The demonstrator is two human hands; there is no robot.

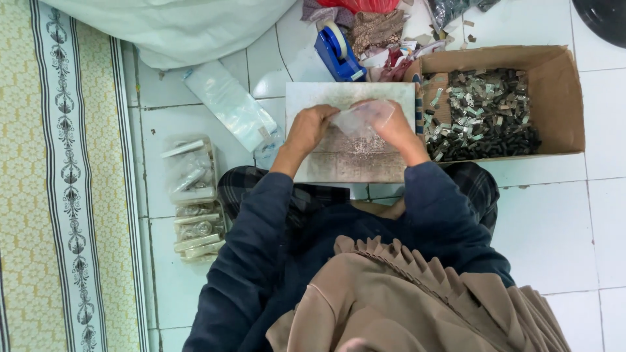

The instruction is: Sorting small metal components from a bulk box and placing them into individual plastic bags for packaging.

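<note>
Clear bag (365, 117), pinched between left hand (312, 128) and right hand (396, 130): loose grip risks spilling onto board (352, 166) beneath.

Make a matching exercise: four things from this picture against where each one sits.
Things:
1. clear bag
2. tape dispenser
3. metal pieces
4. filled bags

Places:
A. in the cardboard box
B. stacked on the floor by the patterned mat
C. held between the left hand and right hand
D. on the floor beyond the board

Pairs: 1-C, 2-D, 3-A, 4-B
</note>
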